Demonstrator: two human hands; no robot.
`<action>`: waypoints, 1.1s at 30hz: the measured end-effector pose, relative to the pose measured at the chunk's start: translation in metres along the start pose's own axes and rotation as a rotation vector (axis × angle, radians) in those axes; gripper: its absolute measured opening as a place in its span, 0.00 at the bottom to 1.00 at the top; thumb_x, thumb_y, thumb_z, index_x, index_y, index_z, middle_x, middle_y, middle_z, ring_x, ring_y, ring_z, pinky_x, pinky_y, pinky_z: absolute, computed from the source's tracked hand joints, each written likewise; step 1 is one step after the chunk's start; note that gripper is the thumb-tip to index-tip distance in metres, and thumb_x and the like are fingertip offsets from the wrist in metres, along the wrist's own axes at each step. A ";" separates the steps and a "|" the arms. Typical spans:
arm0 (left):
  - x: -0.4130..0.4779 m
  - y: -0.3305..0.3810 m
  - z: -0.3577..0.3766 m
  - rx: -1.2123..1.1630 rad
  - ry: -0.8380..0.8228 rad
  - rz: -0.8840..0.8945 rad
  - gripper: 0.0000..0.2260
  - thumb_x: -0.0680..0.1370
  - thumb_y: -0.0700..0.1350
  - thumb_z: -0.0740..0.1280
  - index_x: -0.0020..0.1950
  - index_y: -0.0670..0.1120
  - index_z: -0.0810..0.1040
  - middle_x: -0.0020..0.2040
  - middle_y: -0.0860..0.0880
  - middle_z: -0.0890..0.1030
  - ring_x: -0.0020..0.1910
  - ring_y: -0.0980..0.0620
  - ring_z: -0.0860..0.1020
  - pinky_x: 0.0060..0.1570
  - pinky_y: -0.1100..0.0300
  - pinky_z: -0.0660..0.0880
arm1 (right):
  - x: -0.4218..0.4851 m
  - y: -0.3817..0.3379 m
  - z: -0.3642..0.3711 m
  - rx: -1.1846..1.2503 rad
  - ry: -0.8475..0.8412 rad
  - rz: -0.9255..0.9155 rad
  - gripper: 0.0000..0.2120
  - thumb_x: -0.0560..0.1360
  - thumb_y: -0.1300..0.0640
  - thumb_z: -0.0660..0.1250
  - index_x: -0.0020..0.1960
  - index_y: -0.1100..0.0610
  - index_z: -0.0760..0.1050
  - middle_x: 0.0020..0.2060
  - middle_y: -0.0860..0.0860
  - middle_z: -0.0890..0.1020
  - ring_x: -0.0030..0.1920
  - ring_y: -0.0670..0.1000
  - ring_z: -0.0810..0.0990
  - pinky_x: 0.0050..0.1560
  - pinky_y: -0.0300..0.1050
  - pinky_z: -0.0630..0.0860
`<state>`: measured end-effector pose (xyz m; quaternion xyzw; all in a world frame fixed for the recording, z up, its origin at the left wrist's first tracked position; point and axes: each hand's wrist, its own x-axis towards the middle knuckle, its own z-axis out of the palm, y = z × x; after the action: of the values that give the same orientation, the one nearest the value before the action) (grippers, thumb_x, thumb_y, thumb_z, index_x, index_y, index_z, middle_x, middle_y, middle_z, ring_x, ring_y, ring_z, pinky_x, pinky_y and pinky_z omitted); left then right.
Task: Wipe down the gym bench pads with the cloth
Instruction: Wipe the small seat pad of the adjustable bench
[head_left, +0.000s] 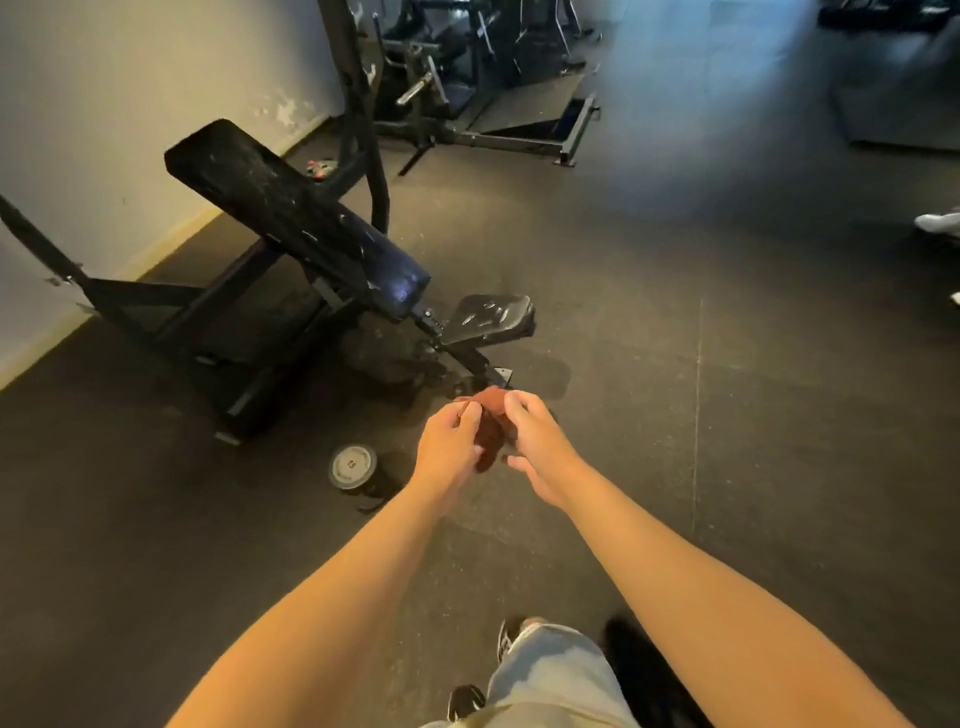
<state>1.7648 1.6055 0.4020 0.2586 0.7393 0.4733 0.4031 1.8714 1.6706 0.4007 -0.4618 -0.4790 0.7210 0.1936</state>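
The floor (753, 441) is dark rubber matting, with a thin seam (697, 415) running along its right part. A pale wall (104, 130) stands at the left, and the bench frame sits close beside it. The long back pad (291, 218) is tilted and its black cover is scuffed. The small seat pad (491, 317) lies lower, at its near end. A dumbbell (353, 467) lies on the floor near the bench foot. More machines (467, 78) stand at the far end. Right of the bench the floor is wide. The left hand (449, 447) and the right hand (540, 447) pinch a reddish cloth (488, 431) between them, in the air, nearer than the seat pad and apart from it.
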 end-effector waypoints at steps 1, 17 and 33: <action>0.025 0.005 0.002 0.029 -0.017 0.001 0.12 0.85 0.52 0.57 0.59 0.52 0.79 0.53 0.48 0.82 0.52 0.51 0.80 0.53 0.53 0.80 | 0.024 -0.008 0.001 0.019 0.012 -0.013 0.12 0.83 0.44 0.57 0.64 0.43 0.71 0.60 0.46 0.78 0.62 0.49 0.76 0.65 0.56 0.71; 0.479 0.046 0.133 0.150 -0.255 -0.047 0.08 0.84 0.45 0.59 0.58 0.56 0.75 0.58 0.53 0.79 0.58 0.56 0.78 0.61 0.55 0.76 | 0.463 -0.081 -0.097 0.054 0.282 0.018 0.13 0.84 0.55 0.58 0.66 0.49 0.74 0.57 0.43 0.78 0.56 0.40 0.76 0.49 0.32 0.72; 0.759 -0.083 0.214 0.691 -0.465 0.167 0.15 0.85 0.39 0.56 0.69 0.39 0.75 0.66 0.44 0.78 0.62 0.54 0.72 0.51 0.72 0.62 | 0.739 0.049 -0.168 -0.150 0.596 0.086 0.27 0.80 0.63 0.65 0.77 0.49 0.65 0.66 0.47 0.76 0.67 0.49 0.72 0.72 0.44 0.65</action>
<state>1.5338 2.2553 0.0115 0.5376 0.7202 0.1579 0.4092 1.6540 2.2670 -0.0157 -0.6857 -0.4329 0.5239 0.2605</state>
